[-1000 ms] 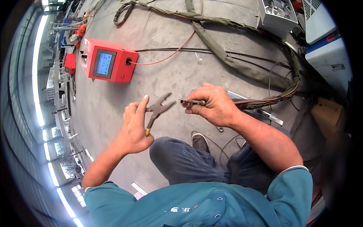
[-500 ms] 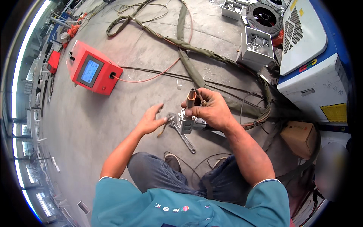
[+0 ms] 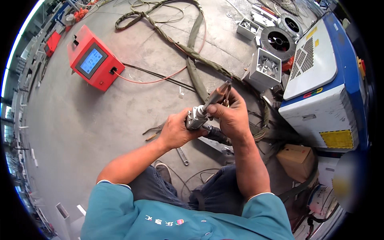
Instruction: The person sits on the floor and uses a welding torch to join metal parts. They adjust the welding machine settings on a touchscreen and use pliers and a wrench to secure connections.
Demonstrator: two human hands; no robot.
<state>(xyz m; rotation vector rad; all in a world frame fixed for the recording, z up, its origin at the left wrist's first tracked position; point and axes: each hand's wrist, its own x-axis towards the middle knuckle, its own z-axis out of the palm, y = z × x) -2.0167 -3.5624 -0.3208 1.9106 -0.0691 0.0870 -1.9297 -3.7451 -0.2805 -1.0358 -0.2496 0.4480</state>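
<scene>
My left hand (image 3: pixel 175 130) is closed around the grey metal body of a welding torch (image 3: pixel 195 119), its thumb underneath. The torch tilts up and to the right. With fingers and thumb, my right hand (image 3: pixel 233 116) grips the torch near its copper-coloured nozzle (image 3: pixel 217 96); a thin tube runs beside the nozzle. The torch's black handle (image 3: pixel 217 135) passes below my right hand. On the floor beneath lies an adjustable wrench (image 3: pixel 183 157), mostly hidden by my left hand. Pliers (image 3: pixel 153 130) show just left of that hand.
A red box with a screen (image 3: pixel 94 62) stands at the left. Wrapped cables (image 3: pixel 195 54) snake over the concrete floor. At the right are a bin of metal pieces (image 3: pixel 267 69), wire spools (image 3: pixel 277 43), a white and blue machine (image 3: pixel 320 116) and a cardboard box (image 3: pixel 297 159).
My left hand, empty before, has moved right and taken hold of the torch body. The torch has tilted, its nozzle swinging up and right. The whole view has shifted a little.
</scene>
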